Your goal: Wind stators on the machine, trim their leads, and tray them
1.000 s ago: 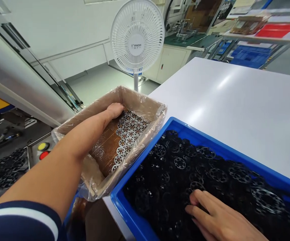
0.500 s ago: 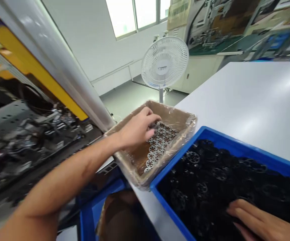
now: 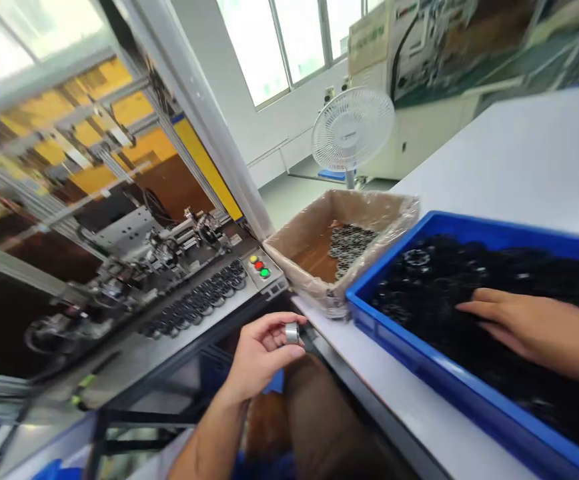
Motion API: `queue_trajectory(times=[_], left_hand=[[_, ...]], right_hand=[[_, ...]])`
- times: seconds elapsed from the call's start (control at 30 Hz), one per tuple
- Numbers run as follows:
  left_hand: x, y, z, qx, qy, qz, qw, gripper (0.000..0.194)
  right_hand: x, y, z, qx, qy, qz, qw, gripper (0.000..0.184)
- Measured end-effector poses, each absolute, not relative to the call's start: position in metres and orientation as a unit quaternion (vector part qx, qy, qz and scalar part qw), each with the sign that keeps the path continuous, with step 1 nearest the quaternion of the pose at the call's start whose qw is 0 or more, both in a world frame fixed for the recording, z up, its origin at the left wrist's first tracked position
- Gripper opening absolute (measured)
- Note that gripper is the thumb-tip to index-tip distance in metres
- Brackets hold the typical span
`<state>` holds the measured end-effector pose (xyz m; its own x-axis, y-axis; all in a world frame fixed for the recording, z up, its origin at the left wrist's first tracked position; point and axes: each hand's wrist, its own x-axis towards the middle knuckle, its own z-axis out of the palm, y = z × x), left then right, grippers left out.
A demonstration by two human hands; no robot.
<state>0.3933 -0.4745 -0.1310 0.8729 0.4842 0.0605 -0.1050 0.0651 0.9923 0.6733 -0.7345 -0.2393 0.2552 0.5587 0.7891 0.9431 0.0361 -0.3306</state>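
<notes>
at six o'clock left hand (image 3: 255,353) pinches silver part (image 3: 292,333), likely steadying it; four o'clock right hand (image 3: 524,322), half-curled, hold unclear.

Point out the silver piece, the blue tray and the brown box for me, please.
Silver piece (image 3: 292,333): head view, shiny side.
Blue tray (image 3: 419,360): head view, near outer wall.
Brown box (image 3: 369,211): head view, inner far wall.

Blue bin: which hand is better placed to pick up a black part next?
Probably the right hand: it reaches into the blue bin, at the black parts, though whether it grips one is unclear. The left hand is outside the bin, holding a silver metal part.
</notes>
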Motion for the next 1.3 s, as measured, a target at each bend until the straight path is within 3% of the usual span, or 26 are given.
queue_trajectory(times=[0.07,0.13,0.27,0.4,0.6,0.97,1.3], left_hand=[[0.398,-0.486,-0.139,0.606,0.127,0.225,0.752,0.045],[0.402,-0.499,-0.144,0.573,0.106,0.238,0.777,0.045],[0.41,-0.523,-0.149,0.549,0.077,0.247,0.795,0.046],[0.416,-0.544,-0.148,0.542,0.054,0.242,0.803,0.051],[0.431,-0.571,-0.154,0.558,0.03,0.184,0.809,0.045],[0.446,-0.587,-0.167,0.577,0.022,0.238,0.781,0.042],[0.439,-0.589,-0.161,0.58,0.071,0.256,0.77,0.045]], right_hand=[[0.687,-0.746,-0.194,-0.668,-0.65,-0.204,0.3,0.034],[0.68,-0.745,-0.16,-0.691,-0.658,-0.181,0.24,0.027],[0.626,-0.729,-0.13,-0.726,-0.601,-0.148,0.3,0.01],[0.578,-0.719,-0.124,-0.655,-0.646,-0.157,0.359,0.008],[0.561,-0.727,-0.129,-0.579,-0.699,-0.201,0.368,0.005],[0.571,-0.728,-0.139,-0.574,-0.7,-0.199,0.375,0.002],[0.574,-0.73,-0.135,-0.558,-0.71,-0.216,0.37,0.027]])
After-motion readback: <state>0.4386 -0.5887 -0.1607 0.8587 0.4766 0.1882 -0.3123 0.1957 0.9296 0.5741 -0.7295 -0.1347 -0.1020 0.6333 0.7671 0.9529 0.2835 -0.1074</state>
